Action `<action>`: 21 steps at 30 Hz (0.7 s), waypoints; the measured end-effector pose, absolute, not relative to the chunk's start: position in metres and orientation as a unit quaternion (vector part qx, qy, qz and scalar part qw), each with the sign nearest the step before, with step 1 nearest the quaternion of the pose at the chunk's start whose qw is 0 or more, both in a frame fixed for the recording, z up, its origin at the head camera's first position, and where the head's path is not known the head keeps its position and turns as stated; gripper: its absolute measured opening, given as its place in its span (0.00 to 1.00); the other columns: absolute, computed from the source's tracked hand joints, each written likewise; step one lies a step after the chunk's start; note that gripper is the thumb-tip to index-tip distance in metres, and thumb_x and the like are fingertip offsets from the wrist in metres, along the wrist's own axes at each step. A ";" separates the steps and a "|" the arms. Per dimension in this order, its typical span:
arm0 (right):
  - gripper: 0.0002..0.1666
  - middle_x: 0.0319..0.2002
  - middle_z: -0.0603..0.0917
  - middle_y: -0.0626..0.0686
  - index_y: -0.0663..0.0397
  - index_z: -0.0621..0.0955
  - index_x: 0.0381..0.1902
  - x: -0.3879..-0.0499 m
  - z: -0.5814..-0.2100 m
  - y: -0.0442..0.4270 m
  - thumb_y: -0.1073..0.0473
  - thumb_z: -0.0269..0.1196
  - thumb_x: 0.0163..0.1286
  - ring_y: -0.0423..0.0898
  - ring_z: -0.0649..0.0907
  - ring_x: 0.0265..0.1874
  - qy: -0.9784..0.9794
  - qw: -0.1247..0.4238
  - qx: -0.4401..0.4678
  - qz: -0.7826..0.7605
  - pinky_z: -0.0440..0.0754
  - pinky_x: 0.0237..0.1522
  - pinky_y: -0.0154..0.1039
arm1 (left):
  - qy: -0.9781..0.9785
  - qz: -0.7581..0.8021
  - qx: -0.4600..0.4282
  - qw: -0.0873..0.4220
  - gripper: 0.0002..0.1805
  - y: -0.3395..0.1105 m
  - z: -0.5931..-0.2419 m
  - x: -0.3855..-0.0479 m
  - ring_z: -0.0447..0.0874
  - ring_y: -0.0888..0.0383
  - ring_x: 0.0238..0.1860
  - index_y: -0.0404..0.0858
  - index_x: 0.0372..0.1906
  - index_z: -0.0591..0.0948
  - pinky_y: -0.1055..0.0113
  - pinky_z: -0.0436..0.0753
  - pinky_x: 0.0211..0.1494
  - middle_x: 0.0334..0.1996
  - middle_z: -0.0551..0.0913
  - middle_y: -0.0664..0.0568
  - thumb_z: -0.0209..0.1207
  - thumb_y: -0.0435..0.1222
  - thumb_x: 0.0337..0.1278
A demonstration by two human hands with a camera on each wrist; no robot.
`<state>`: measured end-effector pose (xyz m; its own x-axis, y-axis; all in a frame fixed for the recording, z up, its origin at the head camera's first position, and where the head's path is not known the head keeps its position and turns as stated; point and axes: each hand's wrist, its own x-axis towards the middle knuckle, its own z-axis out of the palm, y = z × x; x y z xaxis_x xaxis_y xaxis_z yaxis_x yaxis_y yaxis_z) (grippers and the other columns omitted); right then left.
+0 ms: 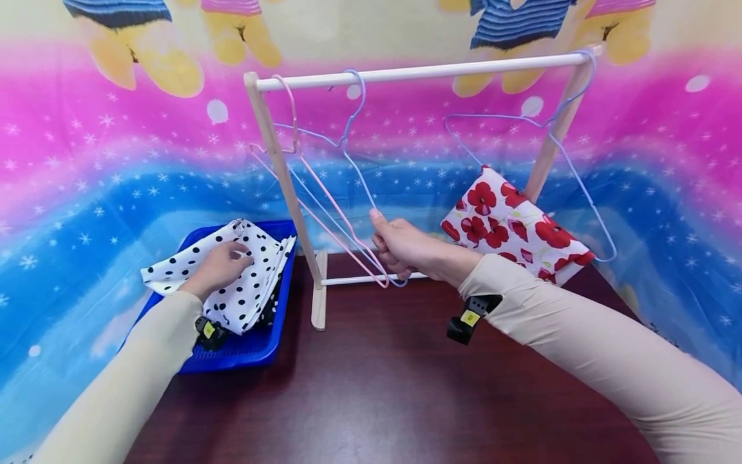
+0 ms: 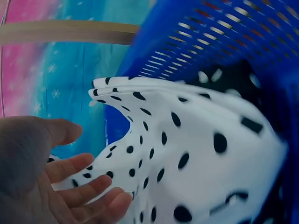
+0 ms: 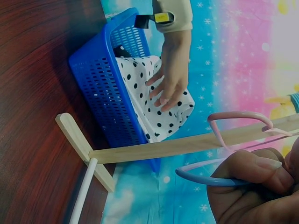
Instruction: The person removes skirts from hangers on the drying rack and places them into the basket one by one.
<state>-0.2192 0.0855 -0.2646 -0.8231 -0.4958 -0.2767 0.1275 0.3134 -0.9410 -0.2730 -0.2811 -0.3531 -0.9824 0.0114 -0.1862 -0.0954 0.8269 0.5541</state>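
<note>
Dark table (image 1: 377,386), backdrop (image 1: 429,142) at 12 o'clock!
Right hand (image 1: 406,245) grips blue hanger (image 3: 208,180), left hand (image 1: 219,267) loose-fingered; only head view catches red-flowered cloth (image 1: 504,225).

The surface (image 1: 371,386) is dark red-brown, with a streaked wood grain and a soft sheen on the part nearer the person than both hands. On it, beneath the left hand (image 1: 219,267), sits a blue basket (image 1: 281,335) with slotted walls. A rack (image 1: 429,71) stands there too: one foot (image 1: 319,314), a pale wooden bar, rests between the hands, near the basket; the other, beyond the right hand (image 1: 402,245), is hidden.
</note>
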 end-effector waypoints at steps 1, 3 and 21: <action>0.36 0.13 0.55 0.45 0.54 0.60 0.21 -0.219 -0.265 0.086 0.35 0.32 0.82 0.41 0.54 0.12 0.763 0.271 -0.120 -0.574 0.54 0.18 0.36 | 0.962 0.264 -0.007 0.076 0.29 -0.282 -0.352 -0.271 0.71 0.31 0.66 0.30 0.71 0.66 0.41 0.78 0.61 0.69 0.66 0.26 0.49 0.43 0.75; 0.36 0.13 0.55 0.45 0.54 0.60 0.21 -0.220 -0.265 0.086 0.35 0.32 0.82 0.41 0.54 0.12 0.763 0.272 -0.120 -0.574 0.55 0.18 0.36 | 0.975 0.215 0.020 0.046 0.27 -0.283 -0.349 -0.268 0.73 0.31 0.62 0.31 0.69 0.68 0.40 0.78 0.58 0.67 0.70 0.27 0.53 0.41 0.72; 0.35 0.13 0.56 0.45 0.53 0.61 0.22 -0.218 -0.264 0.085 0.35 0.32 0.82 0.42 0.55 0.12 0.765 0.271 -0.120 -0.572 0.56 0.19 0.36 | 0.992 -0.013 0.115 0.050 0.71 -0.329 -0.368 -0.267 0.28 0.27 0.79 0.44 0.82 0.46 0.24 0.36 0.74 0.79 0.37 0.26 0.79 0.56 0.35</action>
